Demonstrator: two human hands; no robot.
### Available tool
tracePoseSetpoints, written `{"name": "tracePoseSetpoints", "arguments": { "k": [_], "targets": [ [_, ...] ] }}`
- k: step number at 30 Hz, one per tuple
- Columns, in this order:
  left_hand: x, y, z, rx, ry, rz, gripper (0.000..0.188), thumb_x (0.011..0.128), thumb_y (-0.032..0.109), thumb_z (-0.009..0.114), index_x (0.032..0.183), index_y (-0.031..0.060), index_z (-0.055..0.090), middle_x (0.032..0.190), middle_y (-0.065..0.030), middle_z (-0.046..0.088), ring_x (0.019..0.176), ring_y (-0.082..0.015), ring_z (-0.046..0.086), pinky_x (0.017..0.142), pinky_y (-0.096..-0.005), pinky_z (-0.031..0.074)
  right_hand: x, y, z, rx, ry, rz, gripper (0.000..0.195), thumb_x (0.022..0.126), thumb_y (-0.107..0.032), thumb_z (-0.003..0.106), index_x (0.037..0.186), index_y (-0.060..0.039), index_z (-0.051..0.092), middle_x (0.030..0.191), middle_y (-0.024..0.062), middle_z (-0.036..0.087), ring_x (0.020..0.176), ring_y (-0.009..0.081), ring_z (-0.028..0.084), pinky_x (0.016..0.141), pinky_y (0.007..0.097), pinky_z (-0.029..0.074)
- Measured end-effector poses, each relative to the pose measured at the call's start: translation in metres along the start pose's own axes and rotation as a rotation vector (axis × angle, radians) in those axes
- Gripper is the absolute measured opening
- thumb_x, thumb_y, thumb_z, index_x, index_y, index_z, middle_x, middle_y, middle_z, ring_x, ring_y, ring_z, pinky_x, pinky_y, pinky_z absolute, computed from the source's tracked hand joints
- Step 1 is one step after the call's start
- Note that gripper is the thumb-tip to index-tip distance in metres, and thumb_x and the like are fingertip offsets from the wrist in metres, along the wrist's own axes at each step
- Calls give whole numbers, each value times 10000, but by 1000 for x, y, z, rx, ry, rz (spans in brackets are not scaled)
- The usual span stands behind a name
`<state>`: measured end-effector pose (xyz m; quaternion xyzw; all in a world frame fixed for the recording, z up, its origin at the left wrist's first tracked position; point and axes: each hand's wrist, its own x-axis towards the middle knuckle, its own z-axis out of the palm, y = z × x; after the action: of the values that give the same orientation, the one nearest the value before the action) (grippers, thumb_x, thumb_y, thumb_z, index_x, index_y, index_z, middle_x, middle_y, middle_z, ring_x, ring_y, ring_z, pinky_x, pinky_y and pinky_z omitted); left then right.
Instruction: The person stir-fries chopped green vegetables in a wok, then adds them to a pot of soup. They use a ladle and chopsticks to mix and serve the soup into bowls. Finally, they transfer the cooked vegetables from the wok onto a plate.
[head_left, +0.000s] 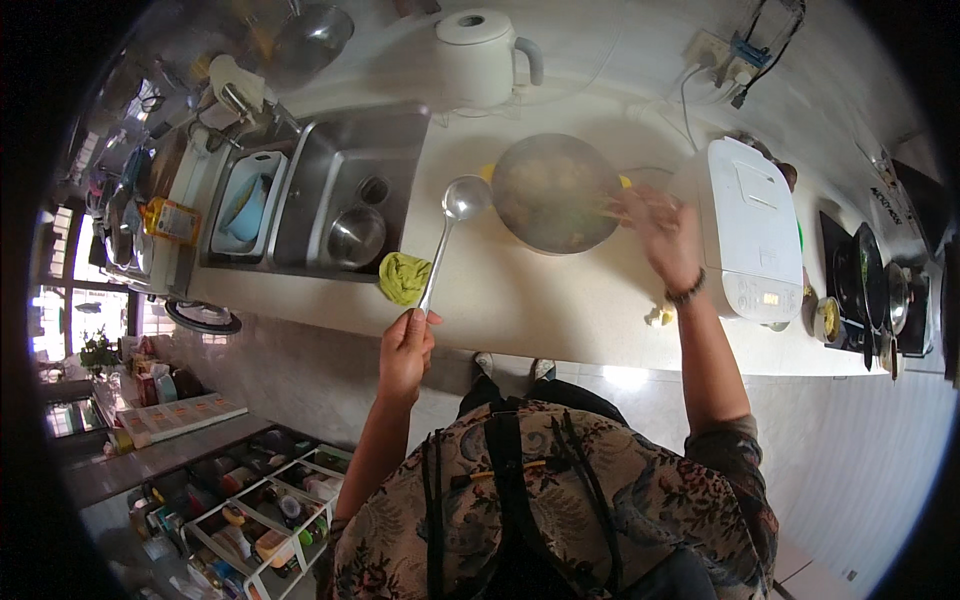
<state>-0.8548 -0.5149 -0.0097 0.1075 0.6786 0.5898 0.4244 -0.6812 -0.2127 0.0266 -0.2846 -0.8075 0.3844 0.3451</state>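
My left hand (406, 351) grips the handle of a metal ladle (442, 251), whose bowl is raised beside the left edge of a round pot (506, 221). The pot stands on the counter with yellow handles. Steam veils its contents, pale pieces with some green. My right hand (660, 232), blurred and with a dark bracelet at the wrist, is at the pot's right rim. Thin stick-like shapes seem to run from its fingers over the pot, but blur and steam hide whether it holds them.
A double steel sink (330, 247) is at left, with a metal bowl (357, 236) inside and a green cloth (405, 277) at its corner. Behind the pot stands a white kettle (474, 64). A white rice cooker (754, 232) is at right, before a stove with a pan (868, 274).
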Motion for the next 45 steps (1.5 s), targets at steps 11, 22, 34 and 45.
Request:
{"name": "tracePoseSetpoints", "arguments": {
  "k": [11, 22, 34, 45],
  "targets": [
    [10, -9, 7, 123, -42, 105, 300, 975, 265, 414, 863, 51, 592, 582, 55, 358, 525, -51, 317, 483, -223, 282, -39, 24, 20, 100, 66, -26, 123, 837, -10, 537, 922, 43, 608, 860, 110, 637, 778, 254, 633, 660, 335, 544],
    [15, -15, 12, 167, -69, 104, 310, 985, 296, 377, 934, 69, 582, 574, 67, 336, 452, -36, 271, 409, -217, 229, -44, 17, 36, 319, 187, 176, 188, 906, -82, 537, 934, 84, 620, 882, 131, 632, 730, 167, 637, 642, 277, 561],
    [12, -6, 3, 71, -65, 25, 337, 984, 332, 369, 914, 48, 536, 564, 75, 297, 421, -19, 212, 379, -205, 187, -47, 15, 38, 231, 141, 138, 178, 906, -64, 527, 995, 58, 621, 950, 110, 645, 776, 151, 636, 628, 255, 526],
    [5, -3, 7, 7, -61, -21, 308, 982, 289, 392, 910, 32, 544, 556, 77, 303, 434, -13, 225, 383, -199, 184, 48, 57, 17, 460, 104, 377, 236, 906, -170, 552, 912, 54, 626, 824, 113, 659, 683, 135, 625, 591, 238, 515]
  ]
}}
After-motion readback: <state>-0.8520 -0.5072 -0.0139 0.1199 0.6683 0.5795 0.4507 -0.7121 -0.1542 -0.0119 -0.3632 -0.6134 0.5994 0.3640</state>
